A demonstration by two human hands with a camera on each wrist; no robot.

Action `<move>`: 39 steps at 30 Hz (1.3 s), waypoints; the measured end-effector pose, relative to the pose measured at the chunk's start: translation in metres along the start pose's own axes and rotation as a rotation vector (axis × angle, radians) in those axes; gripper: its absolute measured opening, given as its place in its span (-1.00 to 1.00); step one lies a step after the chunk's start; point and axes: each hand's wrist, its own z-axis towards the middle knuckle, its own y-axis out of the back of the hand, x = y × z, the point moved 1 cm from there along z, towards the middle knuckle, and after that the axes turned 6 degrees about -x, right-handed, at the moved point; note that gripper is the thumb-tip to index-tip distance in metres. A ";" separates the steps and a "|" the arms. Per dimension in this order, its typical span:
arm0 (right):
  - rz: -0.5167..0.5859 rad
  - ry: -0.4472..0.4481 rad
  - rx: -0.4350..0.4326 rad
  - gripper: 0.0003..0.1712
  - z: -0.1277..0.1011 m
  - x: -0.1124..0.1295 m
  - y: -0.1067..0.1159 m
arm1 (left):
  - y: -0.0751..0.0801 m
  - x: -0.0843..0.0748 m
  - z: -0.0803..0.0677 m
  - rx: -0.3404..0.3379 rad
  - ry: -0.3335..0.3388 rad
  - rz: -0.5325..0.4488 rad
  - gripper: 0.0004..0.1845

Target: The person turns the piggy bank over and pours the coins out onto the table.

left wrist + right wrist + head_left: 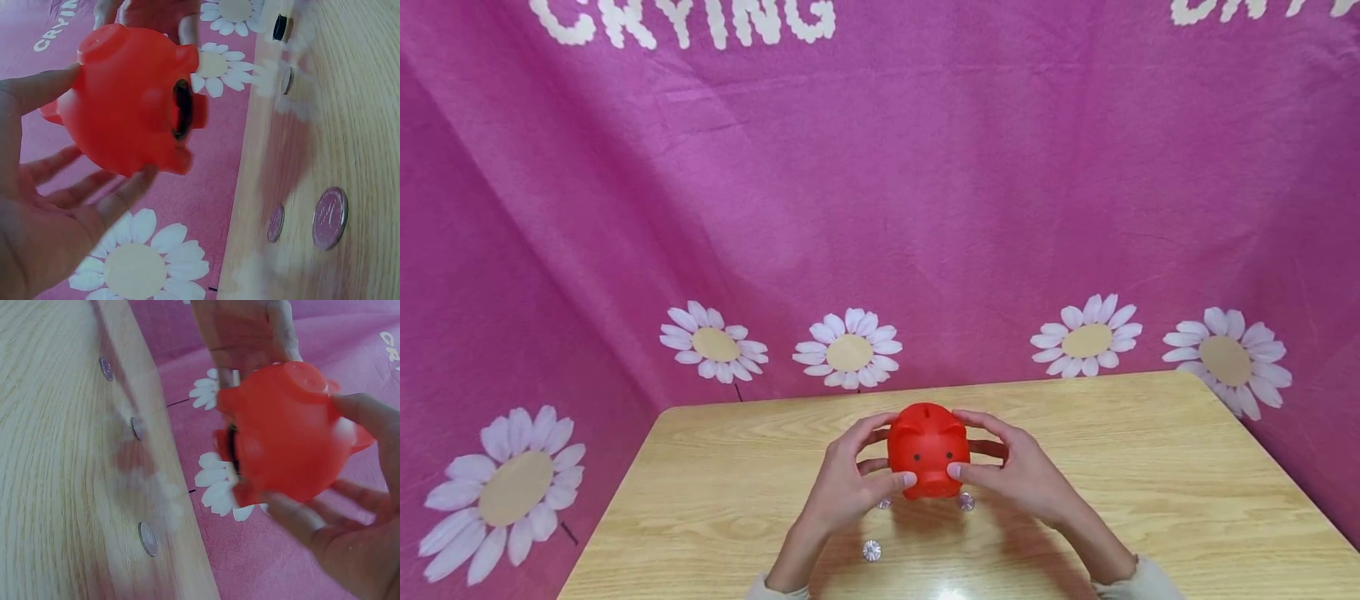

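Observation:
A red piggy bank (927, 454), its snout facing me and a coin slot showing on top, is held up over the table between both hands. My left hand (848, 477) grips its left side, thumb beside the snout and fingers round behind. On the other side my right hand (1022, 468) grips it in the same way. The left wrist view shows a dark round spot (182, 109) on its underside, between the stubby feet. Below lie several silvery coins: one coin (871, 550) nearer me, another coin (966, 502) under the right thumb's side, and a coin (884, 502) partly hidden by the left hand.
The light wood table (730, 483) reaches back to a pink cloth (925, 208) printed with daisies, which also hangs along both sides. In the left wrist view a small dark round piece (281, 28) stands out on the tabletop near a coin (287, 81).

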 end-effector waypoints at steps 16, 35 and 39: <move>0.068 0.320 -0.055 -0.08 0.001 0.009 -0.004 | 0.007 -0.005 0.001 -0.029 -0.327 -0.027 -0.19; 0.002 0.074 -0.121 -0.40 0.000 0.009 -0.012 | 0.000 -0.007 0.002 -0.130 -0.024 0.027 -0.48; 0.048 -0.057 -0.119 -0.40 0.003 0.013 -0.016 | 0.000 -0.006 0.002 -0.127 0.016 0.069 -0.49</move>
